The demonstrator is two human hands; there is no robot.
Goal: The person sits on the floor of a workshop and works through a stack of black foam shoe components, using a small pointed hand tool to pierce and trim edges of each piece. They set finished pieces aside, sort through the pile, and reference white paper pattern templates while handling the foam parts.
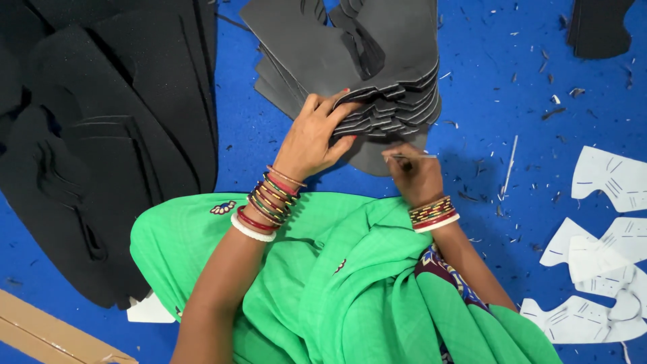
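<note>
From the head camera we look down on our left hand (311,138), which lies with fingers spread over the near edge of a stack of dark grey foam cut-outs with curved, stepped edges (377,61), the fingertips bent over the fanned layers and pressing them down. Just beside it, our right hand (416,174) is closed around a thin silvery marking pen (412,156), held level with its tip pointing away from the left hand and lying over the lowest grey sheet that juts out beneath the stack. Both wrists carry bands of coloured bangles (266,205), and below the hands a bright green draped cloth (337,283) covers our lap. Everything lies on a blue floor mat (485,81) scattered with small scraps and threads. Well off beyond the left hand lies a broad heap of black foam sheets (101,148), overlapping one another, and nearer us on that side a strip of brown cardboard (47,334) shows at the edge. Out past the right hand lie several white paper pattern pieces with printed lines (600,269), some overlapping, apart from the grey stack.
</note>
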